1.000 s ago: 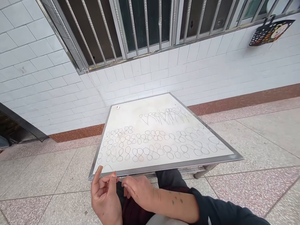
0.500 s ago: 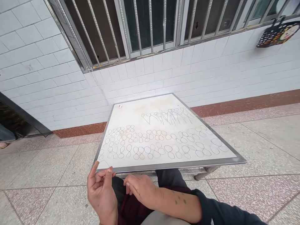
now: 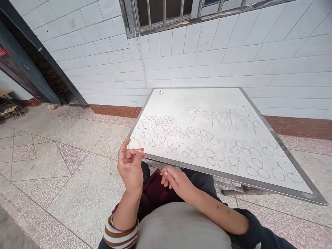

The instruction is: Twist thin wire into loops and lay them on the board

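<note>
My left hand (image 3: 131, 169) is at the table's near left corner. Its thumb and fingers pinch a thin wire (image 3: 135, 141), part of which arches between thumb tip and raised index finger. Lower and to the right, my right hand (image 3: 176, 180) has its fingers closed together over my lap. A fine strand runs from the left fingers toward the right fingertips, which seem to grip its end. On the white table (image 3: 202, 97) lie rows of thin wire loops (image 3: 183, 147), many in figure-eight pairs. Farther back are single loops with long tails (image 3: 228, 116), bunched together.
A small white and red item (image 3: 161, 92) lies near the table's far left corner. The table has a grey metal edge (image 3: 233, 177). Behind it stands a white tiled wall (image 3: 109, 58) with a barred window (image 3: 166, 14). A dark doorway (image 3: 44, 65) is at the left.
My view has swung left and down, so table and hands appear shifted right. The right hand sits a little farther from the left, and a strand between them now shows.
</note>
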Demonstrator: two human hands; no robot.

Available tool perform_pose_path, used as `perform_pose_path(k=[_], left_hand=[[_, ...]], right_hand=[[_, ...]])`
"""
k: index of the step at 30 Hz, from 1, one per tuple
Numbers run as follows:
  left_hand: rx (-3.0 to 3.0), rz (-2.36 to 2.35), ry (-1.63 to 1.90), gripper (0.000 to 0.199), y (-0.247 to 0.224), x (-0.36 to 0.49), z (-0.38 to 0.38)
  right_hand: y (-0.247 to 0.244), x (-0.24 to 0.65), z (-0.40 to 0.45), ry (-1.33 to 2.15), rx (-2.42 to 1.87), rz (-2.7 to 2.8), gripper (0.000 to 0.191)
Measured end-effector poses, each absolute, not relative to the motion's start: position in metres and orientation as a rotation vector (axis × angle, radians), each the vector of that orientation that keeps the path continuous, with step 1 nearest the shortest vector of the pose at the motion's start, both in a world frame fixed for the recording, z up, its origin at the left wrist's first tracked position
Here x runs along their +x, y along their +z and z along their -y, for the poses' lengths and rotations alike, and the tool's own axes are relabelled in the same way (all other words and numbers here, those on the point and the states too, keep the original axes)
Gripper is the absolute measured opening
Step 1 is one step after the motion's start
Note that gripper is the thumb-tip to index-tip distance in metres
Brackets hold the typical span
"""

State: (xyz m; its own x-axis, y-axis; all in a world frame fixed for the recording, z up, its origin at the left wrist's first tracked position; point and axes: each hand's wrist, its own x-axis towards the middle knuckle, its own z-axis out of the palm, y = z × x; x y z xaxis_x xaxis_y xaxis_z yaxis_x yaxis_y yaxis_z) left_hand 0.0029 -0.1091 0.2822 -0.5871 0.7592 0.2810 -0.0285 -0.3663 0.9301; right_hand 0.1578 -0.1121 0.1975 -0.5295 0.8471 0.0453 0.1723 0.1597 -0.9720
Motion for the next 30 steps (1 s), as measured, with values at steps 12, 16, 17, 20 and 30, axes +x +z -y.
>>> perform_pose_path(k=[12,16,17,20,30], left_hand=[[0.866,-1.139,1.915,0.055,0.278,0.005,0.111],[0.791,-1.101,1.914,0.054,0.277,0.005,0.11],[0.785,-1.097,1.919,0.053,0.276,0.004,0.109],[0.777,-1.086,1.941,0.052,0.275,0.004,0.107],[0.79,-1.088,1.964,0.052,0.275,0.005,0.106]], right_hand=[[0.229,0.152,0.11,2.231,-0.589,1.103,0.025],[0.226,0.153,0.111,2.232,-0.597,1.009,0.025],[0.226,0.153,0.112,2.257,-0.592,0.956,0.026],[0.227,0.155,0.113,2.387,-0.557,0.79,0.029],[0.224,0.157,0.113,2.434,-0.486,0.653,0.019]])
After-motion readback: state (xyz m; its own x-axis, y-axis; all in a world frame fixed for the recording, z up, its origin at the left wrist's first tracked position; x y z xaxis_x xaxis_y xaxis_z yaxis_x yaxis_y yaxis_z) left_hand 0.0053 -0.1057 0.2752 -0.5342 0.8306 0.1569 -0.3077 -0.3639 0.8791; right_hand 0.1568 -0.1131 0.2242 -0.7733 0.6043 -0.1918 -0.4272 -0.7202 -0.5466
